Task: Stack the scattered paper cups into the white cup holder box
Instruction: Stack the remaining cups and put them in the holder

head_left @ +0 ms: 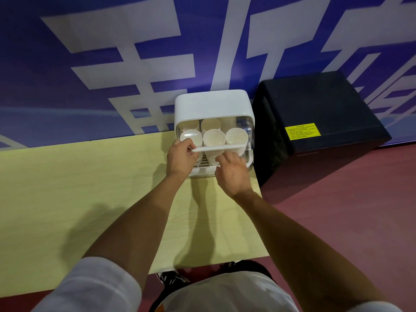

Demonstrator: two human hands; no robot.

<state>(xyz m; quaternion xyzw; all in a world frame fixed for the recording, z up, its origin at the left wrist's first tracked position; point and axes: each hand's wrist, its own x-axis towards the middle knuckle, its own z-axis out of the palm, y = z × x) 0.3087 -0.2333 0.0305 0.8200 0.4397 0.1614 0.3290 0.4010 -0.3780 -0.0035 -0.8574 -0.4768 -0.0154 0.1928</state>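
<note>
Several paper cups (pixel 213 137) inside box (pixel 211 102); left fingers (pixel 185 145) pinch its handle (pixel 217 148), right fingers (pixel 227 157) spread; yellow label (pixel 302 131) illegible.

Your pale wood tbl (pixel 67 188) has the white cup holder box (pixel 211 104) sitting on its far-right corner.

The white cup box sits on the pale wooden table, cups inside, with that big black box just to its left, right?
Not quite: the head view shows the black box to the right of the white cup box, not its left. The rest holds: it sits on the pale wooden table with paper cups inside.
</note>
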